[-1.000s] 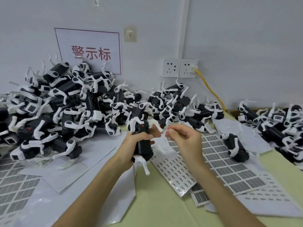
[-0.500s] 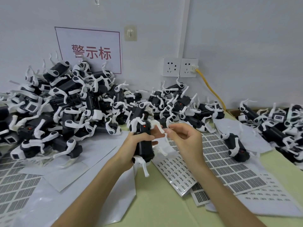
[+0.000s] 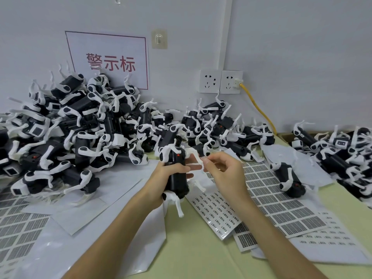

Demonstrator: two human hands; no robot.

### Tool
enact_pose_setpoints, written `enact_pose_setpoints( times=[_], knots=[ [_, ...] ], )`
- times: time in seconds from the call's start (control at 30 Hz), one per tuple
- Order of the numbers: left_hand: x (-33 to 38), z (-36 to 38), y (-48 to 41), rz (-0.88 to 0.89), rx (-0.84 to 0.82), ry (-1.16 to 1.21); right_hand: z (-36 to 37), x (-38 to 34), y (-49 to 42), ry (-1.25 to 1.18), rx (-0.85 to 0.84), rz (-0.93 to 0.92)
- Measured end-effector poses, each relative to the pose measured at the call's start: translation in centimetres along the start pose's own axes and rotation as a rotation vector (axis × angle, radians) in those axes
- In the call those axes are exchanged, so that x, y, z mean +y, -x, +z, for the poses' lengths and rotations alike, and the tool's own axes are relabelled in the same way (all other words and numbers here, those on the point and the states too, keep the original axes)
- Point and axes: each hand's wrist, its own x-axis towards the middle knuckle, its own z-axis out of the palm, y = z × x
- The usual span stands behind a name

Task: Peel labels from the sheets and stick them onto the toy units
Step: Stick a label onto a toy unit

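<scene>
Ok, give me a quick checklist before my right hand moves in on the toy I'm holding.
1. Left hand grips the toy unit around its black body: ok.
2. Right hand pinched at the fingertips, close beside the toy: ok.
3. Label actually in that pinch: cannot tell, too small.
4. Sticking spot on the toy uncovered: cannot tell.
5. Label sheets lying by the right hand: ok.

A toy pile (image 3: 80, 133) lies left, label sheets (image 3: 271, 198) right, wall sockets (image 3: 210, 81) behind them.

change slight | right grip (image 3: 225, 174) pinch closer to left grip (image 3: 159, 178) fingers
</scene>
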Motion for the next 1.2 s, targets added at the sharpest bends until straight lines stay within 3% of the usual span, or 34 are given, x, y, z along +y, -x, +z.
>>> enact_pose_setpoints(
  times=[0.2, 0.37, 0.57, 0.9, 1.2],
  knots=[
    [-0.8, 0.4, -0.9, 0.021, 0.042, 0.035, 0.6, -0.2, 0.5, 0.059, -0.125, -0.030],
    [-1.2, -0.2, -1.8, 0.010, 0.147, 0.092, 0.2, -0.3, 0.3, -0.104, -0.109, 0.038],
    [-1.0, -0.5, -1.4, -0.027, -0.029, 0.182, -0.3, -0.6, -0.1, -0.245, -0.139, 0.108],
    [-2.4, 0.4, -1.4, 0.148, -0.061, -0.050, 0.3, -0.9, 0.4, -0.096, -0.268, 0.010],
    [-2.9, 0.7, -1.4, 0.242, -0.019, -0.162, 0.5, -0.5, 0.4, -0.046, -0.250, 0.042]
  ],
)
